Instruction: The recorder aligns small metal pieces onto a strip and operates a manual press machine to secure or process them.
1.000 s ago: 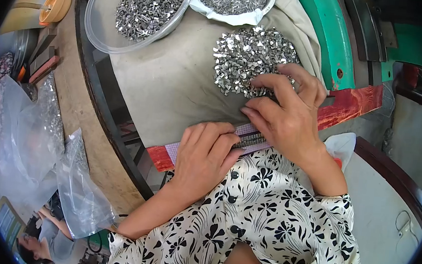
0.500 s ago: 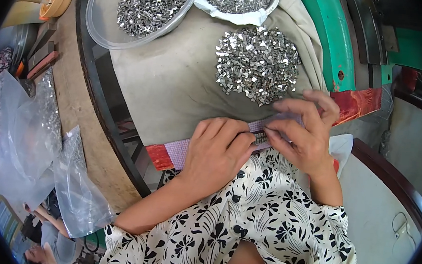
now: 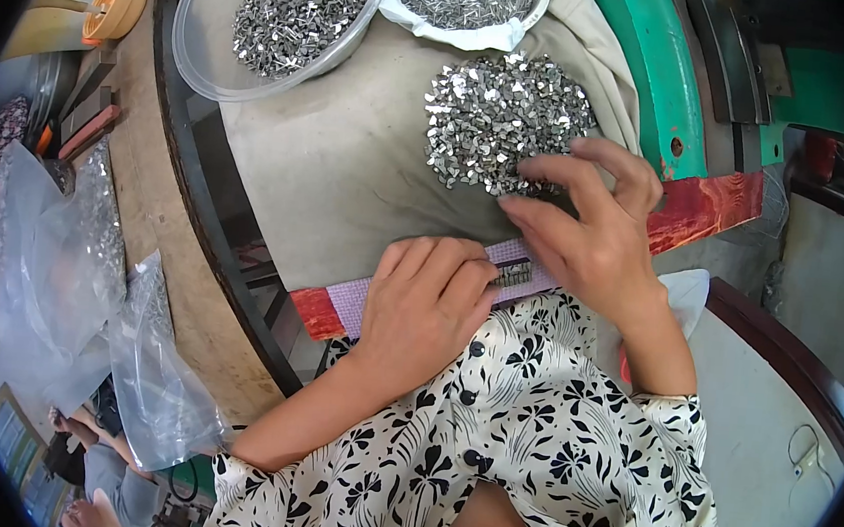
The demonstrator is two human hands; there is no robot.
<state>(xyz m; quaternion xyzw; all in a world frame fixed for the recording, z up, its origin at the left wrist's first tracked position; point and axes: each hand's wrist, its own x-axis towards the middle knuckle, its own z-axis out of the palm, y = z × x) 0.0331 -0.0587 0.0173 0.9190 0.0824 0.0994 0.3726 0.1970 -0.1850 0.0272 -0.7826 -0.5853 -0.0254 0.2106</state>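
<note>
Along the table's front edge, my left hand [image 3: 427, 302] rests on the lilac checked cloth [image 3: 350, 304]. Its fingers are bent and pressed over the left end of a small dark holder [image 3: 514, 275] with a row of slim metal pieces in it; the rest of that end is hidden. My right hand [image 3: 601, 224] reaches over the near right side of a pile of small shiny metal pieces [image 3: 505, 115]. Thumb and forefinger are apart at the pile's edge, and I see nothing between them.
A clear plastic bowl [image 3: 191, 53] of metal bits and a white-lined bowl [image 3: 507, 38] of thin metal pins stand at the far side. Green machine parts [image 3: 649, 78] border the right. Plastic bags [image 3: 156, 381] lie at left, and a person [image 3: 116, 488] is beyond them.
My right hand has moved from the holder up and forward to the pile, with thumb and forefinger parted. The left hand has stayed nearly in place, and the holder shows more now.
</note>
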